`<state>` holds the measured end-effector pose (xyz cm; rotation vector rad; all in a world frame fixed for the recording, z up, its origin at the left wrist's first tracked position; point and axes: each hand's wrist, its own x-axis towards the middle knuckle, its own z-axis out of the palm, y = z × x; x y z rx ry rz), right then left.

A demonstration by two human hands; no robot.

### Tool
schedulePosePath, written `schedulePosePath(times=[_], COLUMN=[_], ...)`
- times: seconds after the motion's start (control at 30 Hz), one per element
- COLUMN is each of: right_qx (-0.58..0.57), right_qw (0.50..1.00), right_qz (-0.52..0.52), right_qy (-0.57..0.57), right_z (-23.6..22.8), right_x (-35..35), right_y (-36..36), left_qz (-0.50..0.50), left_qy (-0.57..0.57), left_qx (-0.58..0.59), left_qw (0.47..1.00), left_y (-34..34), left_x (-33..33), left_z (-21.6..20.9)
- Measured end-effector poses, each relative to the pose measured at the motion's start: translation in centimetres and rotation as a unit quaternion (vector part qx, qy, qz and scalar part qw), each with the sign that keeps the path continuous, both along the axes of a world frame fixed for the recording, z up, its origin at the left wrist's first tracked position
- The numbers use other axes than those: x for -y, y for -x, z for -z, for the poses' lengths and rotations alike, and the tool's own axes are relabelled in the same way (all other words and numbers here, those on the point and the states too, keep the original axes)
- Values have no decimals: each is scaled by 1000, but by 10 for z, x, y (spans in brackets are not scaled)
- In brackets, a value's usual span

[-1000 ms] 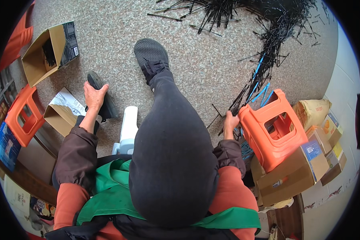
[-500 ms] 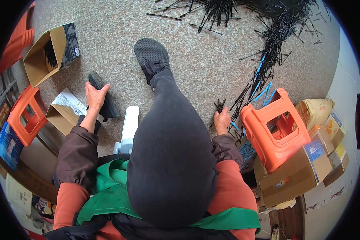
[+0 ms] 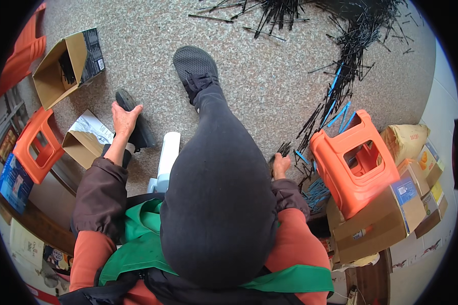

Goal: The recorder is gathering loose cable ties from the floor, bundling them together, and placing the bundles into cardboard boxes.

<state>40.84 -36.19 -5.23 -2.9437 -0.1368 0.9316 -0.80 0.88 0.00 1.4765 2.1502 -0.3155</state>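
Observation:
Low at the left, my left hand (image 3: 124, 120) is curled against the dark shoe (image 3: 143, 129), its thumb lying over the shoe's edge. Beyond my raised knee, my right hand (image 3: 281, 166) has its fingers closed round a small bunch of thin black sticks (image 3: 284, 148). Part of that hand is hidden by my leg. Just right of it, blue strips (image 3: 318, 193) and more black sticks lie on the speckled floor. A long trail of black sticks (image 3: 359, 46) runs up to a large heap at the far right. My other shoe (image 3: 195, 68) is on the floor ahead.
An orange stool (image 3: 359, 162) stands at the right beside cardboard boxes (image 3: 376, 223). At the left are an open box (image 3: 68, 66) with black sticks inside, a smaller open carton (image 3: 86, 140) and another orange stool (image 3: 38, 145). A white and grey object (image 3: 168, 160) sits between my legs.
My right hand has drawn slightly back toward me with the bunch of sticks, which now lies more to the side. My left hand stays at the shoe. The whole view has shifted slightly.

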Motion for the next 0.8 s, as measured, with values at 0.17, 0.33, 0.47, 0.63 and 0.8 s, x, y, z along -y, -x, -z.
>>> schedulePosePath(times=[0.17, 0.33, 0.47, 0.63, 0.8], right_qx=[-5, 72, -184, -253, -259], right_qw=[990, 958, 811, 760, 772], right_qz=[56, 271, 513, 500, 471], right_qy=[127, 54, -214, -329, -339], right_z=[5, 48, -5, 8, 10], right_x=[-40, -24, -162, -271, -315], right_y=[18, 21, 35, 26, 27], left_qz=[-5, -2, -16, -20, -11], left_qy=[3, 4, -11, 5, -32], left_qx=[-19, -11, -22, -44, -47], left_qw=[1000, 1000, 1000, 999, 998], left_y=[3, -12, -2, -18, -9], left_x=[3, -3, 2, -1, 4], left_z=[0, -3, -6, -10, -6])
